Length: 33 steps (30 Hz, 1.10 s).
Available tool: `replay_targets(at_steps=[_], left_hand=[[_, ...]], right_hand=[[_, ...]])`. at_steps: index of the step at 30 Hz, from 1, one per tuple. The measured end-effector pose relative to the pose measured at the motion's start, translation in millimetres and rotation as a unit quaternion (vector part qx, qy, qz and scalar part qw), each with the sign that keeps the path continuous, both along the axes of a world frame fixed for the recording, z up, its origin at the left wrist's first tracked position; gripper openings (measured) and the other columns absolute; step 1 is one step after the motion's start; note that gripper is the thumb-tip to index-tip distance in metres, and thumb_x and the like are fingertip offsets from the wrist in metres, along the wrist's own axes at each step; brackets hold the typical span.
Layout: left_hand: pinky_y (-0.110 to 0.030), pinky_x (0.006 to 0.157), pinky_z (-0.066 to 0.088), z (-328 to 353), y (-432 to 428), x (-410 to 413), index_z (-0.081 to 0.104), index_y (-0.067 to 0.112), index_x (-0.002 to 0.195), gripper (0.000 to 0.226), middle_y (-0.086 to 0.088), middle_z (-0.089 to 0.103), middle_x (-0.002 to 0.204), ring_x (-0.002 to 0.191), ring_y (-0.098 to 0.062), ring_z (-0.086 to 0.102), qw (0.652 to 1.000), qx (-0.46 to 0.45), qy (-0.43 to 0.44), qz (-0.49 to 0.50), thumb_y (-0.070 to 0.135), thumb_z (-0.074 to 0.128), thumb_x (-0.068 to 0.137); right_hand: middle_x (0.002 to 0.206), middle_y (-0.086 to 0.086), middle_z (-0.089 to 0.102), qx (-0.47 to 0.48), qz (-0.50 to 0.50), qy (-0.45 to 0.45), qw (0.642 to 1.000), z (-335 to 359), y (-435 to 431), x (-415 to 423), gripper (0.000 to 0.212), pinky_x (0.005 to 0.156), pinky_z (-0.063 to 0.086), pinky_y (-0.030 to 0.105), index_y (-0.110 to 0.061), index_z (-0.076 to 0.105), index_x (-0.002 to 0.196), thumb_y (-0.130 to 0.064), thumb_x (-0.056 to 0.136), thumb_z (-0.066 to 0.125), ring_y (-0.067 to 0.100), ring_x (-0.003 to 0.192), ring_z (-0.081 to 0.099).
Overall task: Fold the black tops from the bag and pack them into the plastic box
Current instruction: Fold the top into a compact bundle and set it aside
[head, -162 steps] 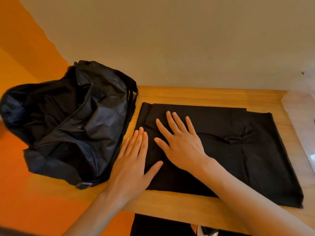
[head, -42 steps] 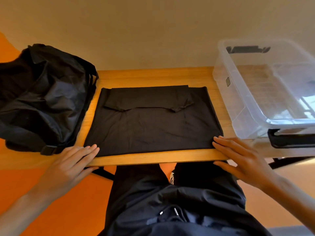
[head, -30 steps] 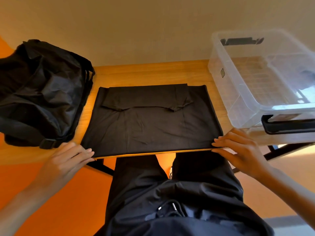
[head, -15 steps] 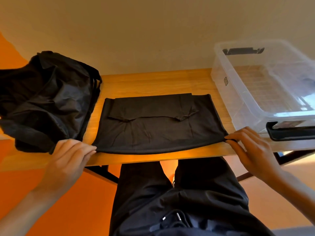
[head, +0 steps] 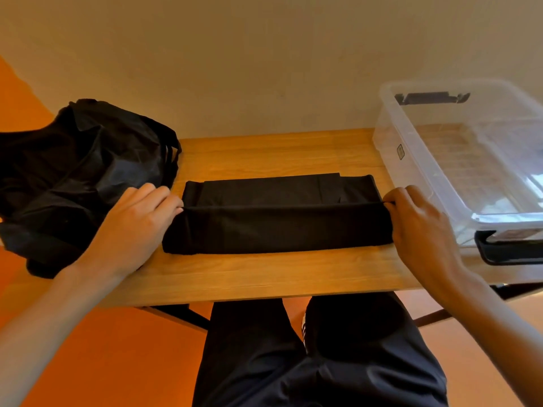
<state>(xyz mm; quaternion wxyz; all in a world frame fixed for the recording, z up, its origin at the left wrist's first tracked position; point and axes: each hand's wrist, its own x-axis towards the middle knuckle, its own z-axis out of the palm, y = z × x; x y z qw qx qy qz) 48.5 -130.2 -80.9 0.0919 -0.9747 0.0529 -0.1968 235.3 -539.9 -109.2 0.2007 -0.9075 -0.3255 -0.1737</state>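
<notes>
A black top (head: 279, 227) lies across the middle of the wooden table (head: 264, 274), its near half folded up and away over the far half. My left hand (head: 138, 227) pinches the left end of the folded edge. My right hand (head: 417, 227) pinches the right end of that edge. The black bag (head: 73, 177) slumps at the table's left end, touching my left hand's back. The clear plastic box (head: 423, 160) stands at the right end; only the table shows through its bottom.
A plain wall runs behind the table. The box has a black latch handle (head: 511, 251) at its near end, just right of my right wrist. My legs in dark trousers (head: 317, 356) are below the table's front edge, over an orange floor.
Both hands took the top's near edge at its two corners and carried it away from me, folding the garment in half; it now covers about half the depth it did.
</notes>
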Motion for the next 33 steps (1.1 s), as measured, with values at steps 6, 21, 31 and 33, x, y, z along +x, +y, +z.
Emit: replay_targets(at_steps=[6, 21, 31, 33], left_hand=[[-0.041, 0.067, 0.036, 0.7, 4.2, 27.9, 0.064, 0.007, 0.095, 0.016, -0.006, 0.058, 0.085, 0.077, -0.028, 0.051, 0.999, 0.0, 0.02, 0.029, 0.013, 0.053, 0.106], [-0.044, 0.067, 0.037, 0.6, 19.0, 77.6, 0.056, 0.012, 0.091, 0.01, -0.003, 0.055, 0.077, 0.077, -0.032, 0.054, 0.995, -0.022, 0.04, 0.094, 0.017, 0.059, 0.099], [-0.045, 0.069, 0.039, -1.2, 30.2, 98.5, 0.056, 0.013, 0.095, 0.008, 0.0, 0.051, 0.079, 0.08, -0.033, 0.055, 0.99, -0.044, 0.072, 0.113, 0.019, 0.056, 0.1], [-0.043, 0.068, 0.038, -4.0, 30.4, 101.3, 0.055, 0.014, 0.093, 0.008, 0.005, 0.044, 0.08, 0.079, -0.032, 0.054, 0.99, -0.05, 0.083, 0.104, 0.019, 0.058, 0.099]], right_hand=[[0.099, 0.017, 0.06, 0.014, -0.056, 0.018, 0.998, -2.5, 31.1, 17.5, 0.03, 0.054, 0.049, 0.033, -0.002, 0.059, 0.106, 0.016, 0.084, 0.067, 0.031, 0.071, 0.062], [0.101, 0.019, 0.062, 0.015, -0.138, 0.077, 0.987, -8.2, 57.9, 69.1, 0.011, 0.065, 0.039, 0.034, -0.001, 0.062, 0.106, 0.004, 0.098, 0.057, 0.021, 0.074, 0.047], [0.102, 0.014, 0.063, 0.027, -0.139, 0.084, 0.986, -12.3, 71.5, 97.7, 0.01, 0.065, 0.04, 0.035, -0.005, 0.064, 0.104, -0.005, 0.102, 0.054, 0.022, 0.078, 0.05], [0.098, 0.013, 0.064, 0.036, -0.134, 0.091, 0.986, -13.8, 73.0, 102.3, 0.01, 0.064, 0.04, 0.034, -0.005, 0.065, 0.101, -0.005, 0.102, 0.055, 0.022, 0.078, 0.052]])
